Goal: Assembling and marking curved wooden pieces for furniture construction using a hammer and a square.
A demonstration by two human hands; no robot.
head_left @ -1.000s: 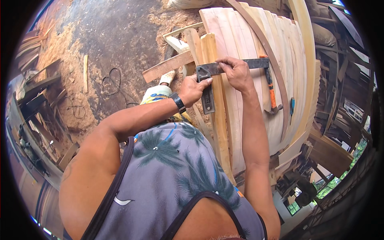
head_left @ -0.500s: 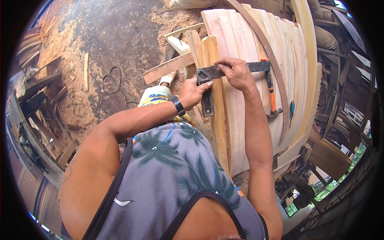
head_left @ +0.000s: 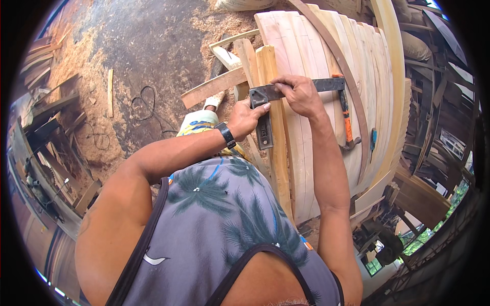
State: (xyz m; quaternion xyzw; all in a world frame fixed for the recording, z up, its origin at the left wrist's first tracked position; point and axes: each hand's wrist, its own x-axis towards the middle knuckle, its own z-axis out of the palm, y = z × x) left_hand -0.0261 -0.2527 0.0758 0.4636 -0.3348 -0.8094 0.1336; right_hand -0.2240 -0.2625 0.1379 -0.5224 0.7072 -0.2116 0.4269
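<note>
Currently, left hand (head_left: 242,117) grasps black square (head_left: 264,135); right hand (head_left: 301,96) curled at blade (head_left: 327,85), hold unclear. Square positioned across yellowish board (head_left: 279,163); planks (head_left: 301,168) already lined, board mark indiscernible.

Dark metal tool (head_left: 259,95) against pale, pinkish-cream boards (head_left: 301,148)
Near the dark metal tool's right end: an orange-and-black hammer (head_left: 348,126), brown strip (head_left: 359,104) and teal handle (head_left: 373,136); below it, a grey tank top (head_left: 214,224) with dark-green palm pattern.
</note>
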